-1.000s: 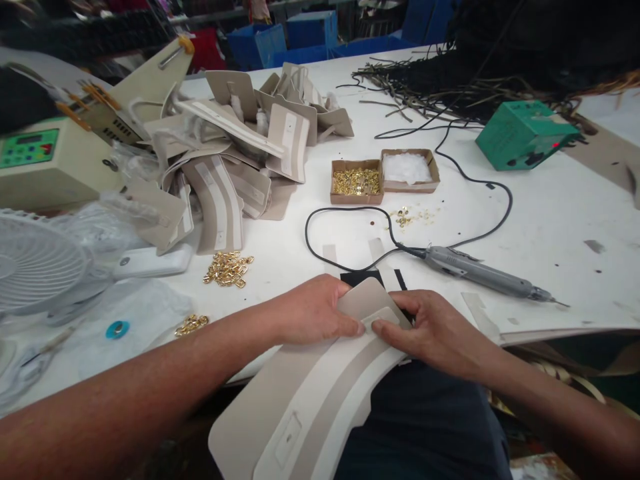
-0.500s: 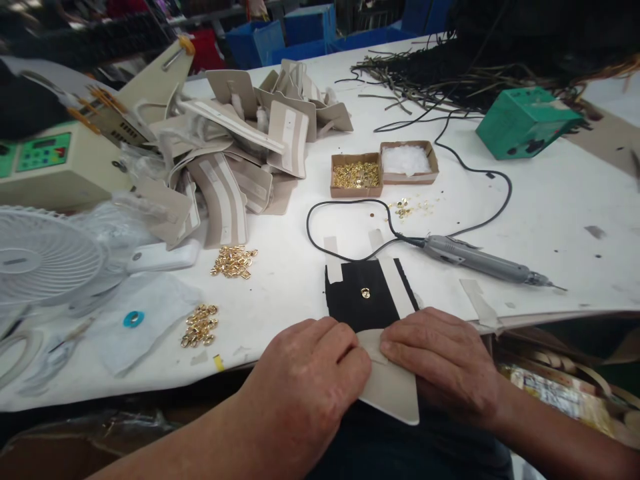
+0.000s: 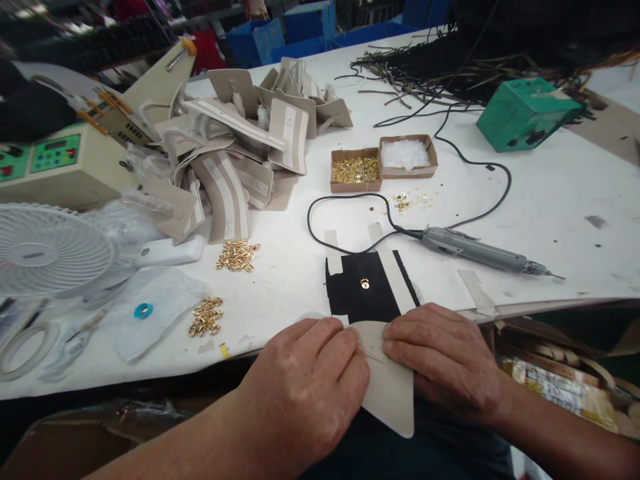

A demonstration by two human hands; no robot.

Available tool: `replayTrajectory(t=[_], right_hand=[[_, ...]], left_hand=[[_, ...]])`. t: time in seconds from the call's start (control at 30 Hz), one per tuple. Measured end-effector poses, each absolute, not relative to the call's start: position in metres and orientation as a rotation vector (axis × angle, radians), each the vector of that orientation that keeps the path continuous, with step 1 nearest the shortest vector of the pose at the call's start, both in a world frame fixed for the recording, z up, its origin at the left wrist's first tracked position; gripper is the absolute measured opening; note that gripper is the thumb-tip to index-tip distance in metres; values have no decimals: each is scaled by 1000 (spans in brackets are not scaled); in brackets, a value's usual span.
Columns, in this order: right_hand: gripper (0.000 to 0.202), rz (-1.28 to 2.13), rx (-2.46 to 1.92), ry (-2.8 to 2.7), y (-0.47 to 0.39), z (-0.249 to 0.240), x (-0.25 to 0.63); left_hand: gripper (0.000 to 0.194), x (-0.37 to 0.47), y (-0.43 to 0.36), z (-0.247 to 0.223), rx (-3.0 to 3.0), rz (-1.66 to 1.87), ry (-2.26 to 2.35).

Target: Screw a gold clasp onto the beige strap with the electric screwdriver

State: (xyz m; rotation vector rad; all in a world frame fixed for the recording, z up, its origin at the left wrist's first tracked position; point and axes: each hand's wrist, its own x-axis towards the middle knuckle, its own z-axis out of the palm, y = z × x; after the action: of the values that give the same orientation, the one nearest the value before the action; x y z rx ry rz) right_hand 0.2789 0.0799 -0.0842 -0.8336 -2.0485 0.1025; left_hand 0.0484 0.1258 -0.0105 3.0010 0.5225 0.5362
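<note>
**Both hands pinching a beige panel at the table edge**

The left hand [image 3: 313, 373] and right hand [image 3: 440, 360] each close down on a flat beige leather-like panel [image 3: 393, 393], fingertips nearly meeting over its small tab, at the near edge of the white table [image 3: 550, 200]. The panel hangs off the edge toward the lap, just short of a black square pad [image 3: 357, 300] carrying a gold stud [image 3: 365, 285]. To work it well, I judge both thumbs should keep the tab flat and square to the stud, pressing evenly. A grey corded hand tool [image 3: 475, 251] lies to the right, loose gold fittings [image 3: 237, 255] to the left.
</note>
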Motion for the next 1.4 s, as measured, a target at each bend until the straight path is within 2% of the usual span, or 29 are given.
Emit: replayTrajectory(t=[0.13, 0.23, 0.37, 0.5, 0.73, 0.9, 1.07, 1.4], right_hand=[[19, 172, -876, -2057, 79, -90, 281], [23, 248, -956, -2050, 79, -93, 277], [7, 534, -1094, -2005, 83, -87, 267], [23, 874, -1399, -1902, 94, -81, 263], [24, 1141, -1730, -1758, 128, -79, 276], [34, 1130, -1844, -1772, 148, -82, 288], [34, 1152, -1841, -1799, 156, -84, 292], [31, 1123, -1841, -2061, 141, -80, 282]], left_hand=[[32, 49, 128, -11, 2964, 446, 523], [26, 49, 138, -10, 2752, 234, 612], [17, 53, 163, -9, 2286, -88, 807], [11, 63, 196, -16, 1929, -269, 906], [14, 85, 253, -48, 1780, -357, 786], [23, 93, 277, -64, 1708, -347, 774], [25, 94, 284, -69, 1721, -364, 765], [8, 91, 253, -51, 1800, -443, 773]])
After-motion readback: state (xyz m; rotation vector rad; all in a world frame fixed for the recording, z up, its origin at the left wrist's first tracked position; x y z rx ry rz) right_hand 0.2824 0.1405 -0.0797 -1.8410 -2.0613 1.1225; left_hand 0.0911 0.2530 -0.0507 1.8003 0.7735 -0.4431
